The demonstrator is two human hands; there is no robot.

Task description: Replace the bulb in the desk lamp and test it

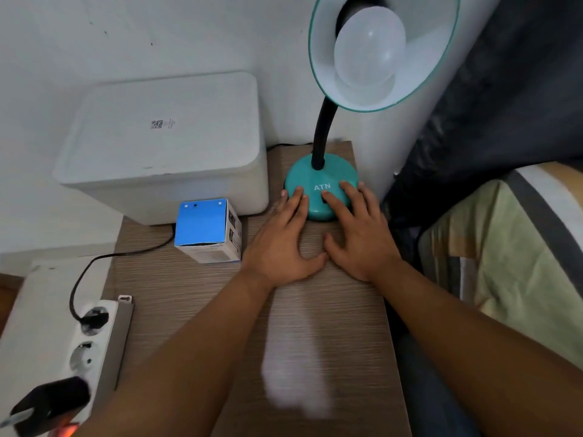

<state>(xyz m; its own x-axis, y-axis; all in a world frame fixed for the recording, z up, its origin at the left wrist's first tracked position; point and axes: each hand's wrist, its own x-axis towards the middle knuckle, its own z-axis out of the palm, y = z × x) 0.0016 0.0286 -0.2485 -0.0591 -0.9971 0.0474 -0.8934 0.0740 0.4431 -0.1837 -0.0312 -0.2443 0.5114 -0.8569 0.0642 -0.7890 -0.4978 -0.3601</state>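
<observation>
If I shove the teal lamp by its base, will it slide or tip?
Probably slides: the round base sits flat on the wooden tabletop. Tipping risk seems real, since the wide shade and bulb hang off-centre on a bent black neck, which likely flexes and wobbles.

Both hands (321, 241) rest flat against the lamp base (321, 187).

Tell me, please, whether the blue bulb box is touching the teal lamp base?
Apart. The head view shows bare wooden tabletop and the left hand between the bulb box and the lamp base.
</observation>
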